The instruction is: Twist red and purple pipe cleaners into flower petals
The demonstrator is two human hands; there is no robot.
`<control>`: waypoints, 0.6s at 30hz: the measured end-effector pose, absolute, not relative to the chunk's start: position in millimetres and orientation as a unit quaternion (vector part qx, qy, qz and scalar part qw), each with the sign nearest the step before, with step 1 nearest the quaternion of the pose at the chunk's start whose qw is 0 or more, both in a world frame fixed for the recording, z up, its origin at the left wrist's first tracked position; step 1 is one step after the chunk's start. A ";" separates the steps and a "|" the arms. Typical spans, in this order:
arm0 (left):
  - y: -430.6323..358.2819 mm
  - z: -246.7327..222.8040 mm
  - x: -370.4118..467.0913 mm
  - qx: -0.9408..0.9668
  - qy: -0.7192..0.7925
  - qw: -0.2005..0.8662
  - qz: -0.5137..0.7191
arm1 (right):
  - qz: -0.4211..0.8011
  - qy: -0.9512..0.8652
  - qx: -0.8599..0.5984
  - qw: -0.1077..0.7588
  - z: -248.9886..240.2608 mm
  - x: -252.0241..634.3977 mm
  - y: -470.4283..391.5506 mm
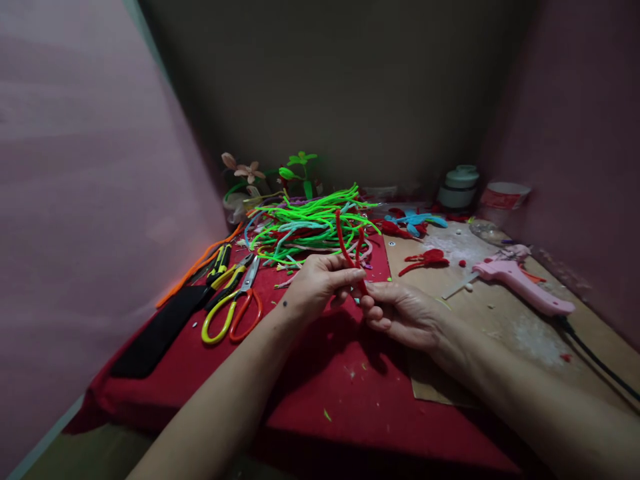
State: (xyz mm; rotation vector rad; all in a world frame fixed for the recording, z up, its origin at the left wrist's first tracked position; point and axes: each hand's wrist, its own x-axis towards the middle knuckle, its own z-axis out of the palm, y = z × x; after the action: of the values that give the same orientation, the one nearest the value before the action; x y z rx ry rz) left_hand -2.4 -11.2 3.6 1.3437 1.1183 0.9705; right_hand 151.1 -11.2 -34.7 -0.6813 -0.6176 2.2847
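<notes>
So the person has both hands up over the middle of the red-covered counter (340,393), working on a red fuzzy piece (341,233) whose two prongs poke up toward 12 o'clock. The left hand (320,283) has its grip pinched on it, thumb against fingers, and the right hand (400,310) has its grip closed round the lower end, the two almost touching

Going by a clock centred on the hands: big messy pile of fuzzy stems (305,233), mostly green, at 11, with a green flower (301,160) behind it. Scissors (247,283) sit at 9, handles yellow and orange, and a black pouch (160,333) lies past them. Over at 2 there's a loose red piece (433,258) on the brown board (435,387), and a pink glue gun (520,283) lies at 3, cord trailing off toward 4
</notes>
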 end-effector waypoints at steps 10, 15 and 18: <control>-10.5 2.0 -0.2 0.547 0.474 0.544 0.425 | 0.842 -0.278 -0.285 0.365 -36.8 148.6 -12.7; -6.4 -0.8 -4.1 0.549 0.455 0.557 0.427 | 0.853 -0.263 -0.258 0.370 -35.4 150.1 -12.9; -5.9 -2.4 -4.5 0.546 0.455 0.569 0.413 | 0.854 -0.258 -0.258 0.372 -36.7 150.5 -12.7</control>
State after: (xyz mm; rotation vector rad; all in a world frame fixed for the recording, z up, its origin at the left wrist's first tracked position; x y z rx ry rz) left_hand -4.5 -5.9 -2.4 1.2833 1.0692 0.9708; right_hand 150.5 -12.7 -36.7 -0.6619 -0.6607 2.1882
